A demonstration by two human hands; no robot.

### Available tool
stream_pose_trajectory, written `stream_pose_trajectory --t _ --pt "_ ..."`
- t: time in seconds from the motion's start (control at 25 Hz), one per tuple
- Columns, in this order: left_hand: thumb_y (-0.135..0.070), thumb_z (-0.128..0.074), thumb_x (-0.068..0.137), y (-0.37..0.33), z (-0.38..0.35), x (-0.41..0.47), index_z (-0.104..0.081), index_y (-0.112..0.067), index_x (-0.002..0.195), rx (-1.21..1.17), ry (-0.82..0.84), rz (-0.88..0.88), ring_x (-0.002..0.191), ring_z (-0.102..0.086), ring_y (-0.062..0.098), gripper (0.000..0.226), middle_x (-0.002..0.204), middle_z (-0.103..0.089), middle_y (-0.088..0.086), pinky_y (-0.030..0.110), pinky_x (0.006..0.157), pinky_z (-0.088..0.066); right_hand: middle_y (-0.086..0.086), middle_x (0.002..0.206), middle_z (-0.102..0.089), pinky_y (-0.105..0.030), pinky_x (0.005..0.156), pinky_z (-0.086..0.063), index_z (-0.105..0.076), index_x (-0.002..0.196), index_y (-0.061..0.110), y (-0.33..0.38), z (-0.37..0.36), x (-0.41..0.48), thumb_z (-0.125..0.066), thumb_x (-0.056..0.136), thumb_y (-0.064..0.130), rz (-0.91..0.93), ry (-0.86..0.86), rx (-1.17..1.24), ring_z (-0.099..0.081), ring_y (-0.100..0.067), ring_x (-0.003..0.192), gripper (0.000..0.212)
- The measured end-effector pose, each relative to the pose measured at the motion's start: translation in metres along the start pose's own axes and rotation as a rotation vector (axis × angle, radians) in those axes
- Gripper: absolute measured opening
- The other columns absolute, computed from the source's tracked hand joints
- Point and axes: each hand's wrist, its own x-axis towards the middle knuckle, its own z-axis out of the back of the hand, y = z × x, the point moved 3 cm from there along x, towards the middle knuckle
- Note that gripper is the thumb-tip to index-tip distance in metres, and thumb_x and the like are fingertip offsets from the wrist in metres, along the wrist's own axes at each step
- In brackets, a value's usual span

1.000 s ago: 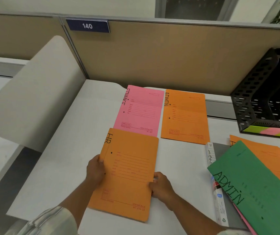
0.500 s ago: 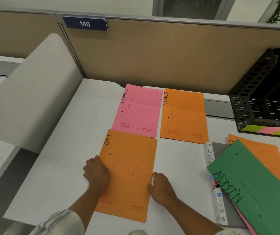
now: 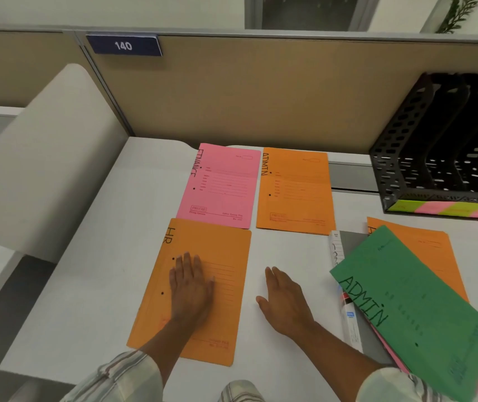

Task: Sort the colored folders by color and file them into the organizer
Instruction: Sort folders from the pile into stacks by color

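An orange folder marked HR (image 3: 226, 250) lies flat on the desk in front of me. My left hand (image 3: 191, 288) rests flat on it, fingers spread. My right hand (image 3: 284, 300) lies open on the bare desk just right of that folder, holding nothing. Behind it lie a pink FINANCE folder (image 3: 223, 184) and an orange ADMIN folder (image 3: 295, 190), side by side. At the right a green ADMIN folder (image 3: 414, 309) tops a stack with an orange folder (image 3: 432, 250), a pink one and a grey file (image 3: 350, 248). The black mesh organizer (image 3: 400, 158) stands at the back right.
A large sheet of white paper (image 3: 87, 227) covers the desk (image 3: 298, 256) and curls up at the left. A tan partition with a "140" plate (image 3: 124, 45) closes off the back. Green and pink sticky labels (image 3: 446, 208) line the organizer's base.
Both hands let go of the HR folder's edges. The left hand moved onto its face and lies flat; the right hand slid off to the right onto the desk.
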Motion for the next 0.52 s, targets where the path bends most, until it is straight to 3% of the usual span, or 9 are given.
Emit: stream_pose_trajectory --t 0.16,0.4,0.52 --pt "-0.052 -0.029 0.11 -0.058 -0.004 -0.013 -0.005 -0.009 0.169 -0.002 -0.002 -0.068 0.164 0.01 0.035 0.077 0.177 0.002 0.017 0.051 0.131 0.007 -0.01 0.173 0.0 -0.044 0.128 -0.007 -0.004 0.165 0.015 -0.028 0.023 -0.015 -0.037 0.106 0.052 0.068 -0.103 -0.056 -0.003 -0.03 0.16 0.077" --pt "-0.057 -0.023 0.11 -0.162 -0.011 -0.039 -0.007 -0.014 0.17 -0.098 0.003 -0.153 0.164 0.011 0.031 0.075 0.178 0.004 0.011 0.042 0.127 0.014 -0.016 0.171 -0.016 -0.051 0.125 -0.018 -0.02 0.163 0.008 -0.088 0.055 -0.053 -0.051 0.102 0.048 0.045 -0.258 -0.107 -0.018 -0.034 0.157 0.08" --pt "-0.058 -0.025 0.11 -0.209 -0.018 -0.056 -0.011 -0.016 0.17 -0.156 0.03 -0.173 0.165 0.01 0.029 0.075 0.178 0.002 0.008 0.039 0.128 0.012 -0.012 0.172 -0.013 -0.048 0.128 -0.016 -0.015 0.164 0.01 -0.131 0.056 -0.071 -0.045 0.102 0.052 -0.037 -0.232 -0.083 -0.014 -0.03 0.158 0.08"
